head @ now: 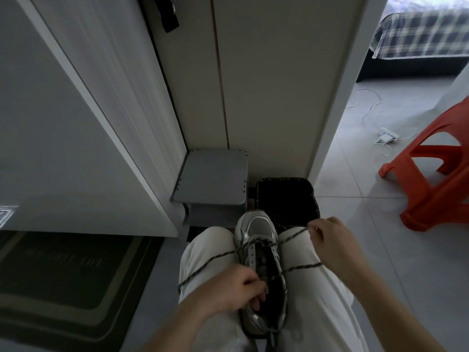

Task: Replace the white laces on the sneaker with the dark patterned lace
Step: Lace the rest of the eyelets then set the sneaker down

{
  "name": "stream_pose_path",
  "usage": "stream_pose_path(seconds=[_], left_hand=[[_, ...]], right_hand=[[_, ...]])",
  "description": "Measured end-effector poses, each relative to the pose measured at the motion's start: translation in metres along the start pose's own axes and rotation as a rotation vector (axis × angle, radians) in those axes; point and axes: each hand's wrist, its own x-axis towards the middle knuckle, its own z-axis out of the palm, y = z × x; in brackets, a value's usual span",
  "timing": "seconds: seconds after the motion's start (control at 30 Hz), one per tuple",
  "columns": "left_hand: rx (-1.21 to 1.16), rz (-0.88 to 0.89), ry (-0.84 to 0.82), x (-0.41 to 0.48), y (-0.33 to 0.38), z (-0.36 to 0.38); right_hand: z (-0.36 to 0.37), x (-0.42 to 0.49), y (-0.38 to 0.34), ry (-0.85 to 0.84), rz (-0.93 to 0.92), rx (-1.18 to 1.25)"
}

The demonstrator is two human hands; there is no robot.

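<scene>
Seated person, sneaker wedged toe-away between the thighs, pale trousers serving as the work surface. Left hand has its fingers curled on the sneaker's near-left rim, steadying it; whether it also pinches a strand cannot be told. Right hand is clamped by thumb and finger on the dark patterned lace, drawn taut to the right from the toe-end eyelets. No white lace is visible, so relacing appears to be just starting. To do this step well, even up both ends before crossing – keep the sneaker pinned, pull along the eyelet row and seat the crossing flat – then feed the tip into the next hole.
</scene>
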Motion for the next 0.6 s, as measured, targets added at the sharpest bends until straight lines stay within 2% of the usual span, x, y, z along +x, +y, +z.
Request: stream_pose_path(seconds=[0.03,0.07,0.1,0.17,0.23,0.27,0.4,0.53,0.6], left_hand=[[0.029,0.018,0.066,0.001,0.001,-0.002],[0.056,0.042,0.125,0.003,0.003,-0.003],[0.071,0.065,0.168,0.004,0.005,-0.004],[0.048,0.095,0.21,0.007,0.011,-0.005],[0.018,0.089,0.246,0.011,0.013,-0.006],[0.031,0.073,0.268,0.013,0.013,-0.006],[0.155,0.044,0.359,0.017,0.003,-0.003],[0.575,0.086,0.489,0.027,-0.003,0.012],[0.678,0.092,0.536,0.035,0.0,0.016]], right_hand=[[0.002,-0.005,-0.002,0.074,-0.087,-0.066],[0.003,-0.012,-0.008,0.125,-0.208,-0.015],[0.004,-0.02,-0.017,0.105,-0.323,0.095],[0.007,-0.036,-0.037,-0.16,-0.462,0.297],[0.014,-0.044,-0.047,-0.414,-0.436,0.357],[0.018,-0.045,-0.045,-0.443,-0.411,0.338],[0.022,-0.036,-0.023,-0.329,-0.396,0.141],[0.021,-0.023,-0.004,-0.289,-0.286,0.041],[0.021,-0.014,0.001,-0.269,-0.246,-0.016]])
